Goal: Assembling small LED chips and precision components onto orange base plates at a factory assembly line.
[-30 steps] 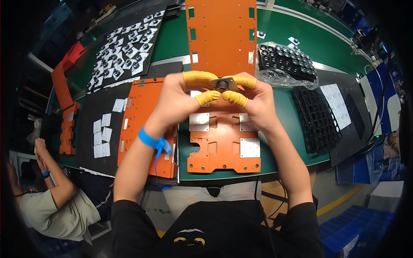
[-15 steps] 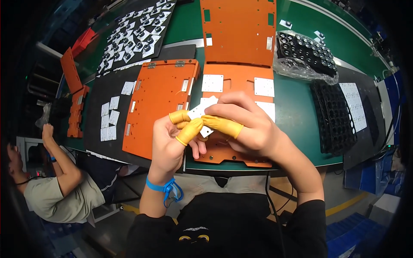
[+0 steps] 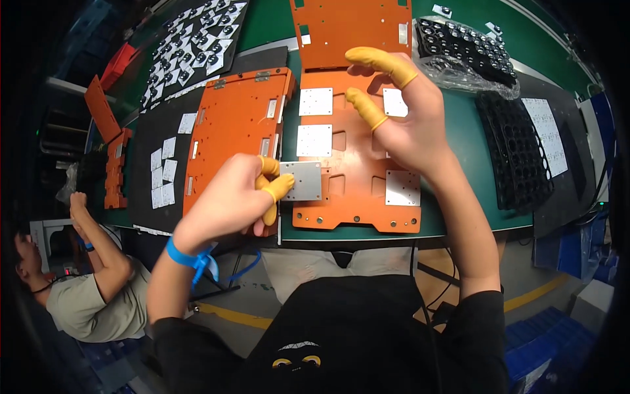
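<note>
- Head view, left hand (image 3: pixel 252 190): the forearm rises from the lower left, blue band at the wrist; thumb and fingers are pinched together on the left edge of a grey square plate (image 3: pixel 305 181).
- The grey square plate lies flat over the lower left corner of the orange fixture (image 3: pixel 357 154), overhanging its left edge; whether it touches the fixture cannot be told.
- Right hand (image 3: pixel 408 111): the forearm leans up and inward from the lower right; thumb and forefinger, in yellow finger covers (image 3: pixel 367 110), stand wide apart above the fixture's right side, holding nothing.
- Counted: four white plates (image 3: pixel 315 140) plainly seen on the fixture, two left and two right, one partly behind the right hand; about seven loose plates (image 3: pixel 168 146) on the black mat (image 3: pixel 141 190); two black trays (image 3: pixel 515 154) at right.
- Half a second ago both hands met at a plate over the fixture; now they are apart, the right one has let go, and the left alone has the plate, lower and further left.
</note>
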Available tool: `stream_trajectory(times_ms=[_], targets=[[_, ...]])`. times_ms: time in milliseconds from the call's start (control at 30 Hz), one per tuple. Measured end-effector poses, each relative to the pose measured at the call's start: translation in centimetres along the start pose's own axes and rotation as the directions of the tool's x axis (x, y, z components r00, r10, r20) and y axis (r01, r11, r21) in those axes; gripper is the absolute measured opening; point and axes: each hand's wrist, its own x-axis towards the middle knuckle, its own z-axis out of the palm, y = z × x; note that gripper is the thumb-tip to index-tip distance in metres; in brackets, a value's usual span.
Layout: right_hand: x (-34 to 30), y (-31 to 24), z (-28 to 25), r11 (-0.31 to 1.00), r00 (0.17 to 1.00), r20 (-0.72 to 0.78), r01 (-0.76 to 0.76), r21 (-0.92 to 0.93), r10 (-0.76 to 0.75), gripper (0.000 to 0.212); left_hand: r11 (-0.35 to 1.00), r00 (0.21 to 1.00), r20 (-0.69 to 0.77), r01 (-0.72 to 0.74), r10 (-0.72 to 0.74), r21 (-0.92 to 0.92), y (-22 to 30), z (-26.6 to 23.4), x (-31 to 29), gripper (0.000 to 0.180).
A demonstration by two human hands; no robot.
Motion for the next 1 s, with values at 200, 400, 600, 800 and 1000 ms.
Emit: stream_trajectory(times_ms=[200, 400, 600, 800, 1000], targets=[[-0.3, 0.8, 0.4, 0.99, 0.995, -0.023, -0.099, 0.101, 0.101, 0.032, 0.981, 0.988, 0.11, 0.086, -0.107, 0.175, 1.2, -0.1, 1.9, 0.028], [-0.7, 1.7, 0.3, 0.971, 0.98, -0.013, -0.194, 0.142, 0.198, 0.028, 0.982, 0.983, 0.114, 0.128, -0.144, 0.142, 0.3, 0.8, 2.6, 0.028], [-0.7, 1.7, 0.3, 0.937, 0.959, 0.005, -0.278, 0.211, 0.284, 0.026, 0.982, 0.977, 0.105, 0.182, -0.187, 0.055, 0.1, 1.3, 2.5, 0.025], [-0.7, 1.7, 0.1, 0.893, 0.932, 0.01, -0.35, 0.281, 0.363, 0.022, 0.983, 0.982, 0.038, 0.184, -0.185, 0.025, -0.1, 2.2, 2.3, 0.029], [0.3, 0.8, -0.3, 0.777, 0.829, 0.011, -0.528, 0.343, 0.559, 0.023, 0.981, 0.972, 0.144, 0.17, -0.183, 0.097, 1.5, 0.0, 2.6, 0.035]])
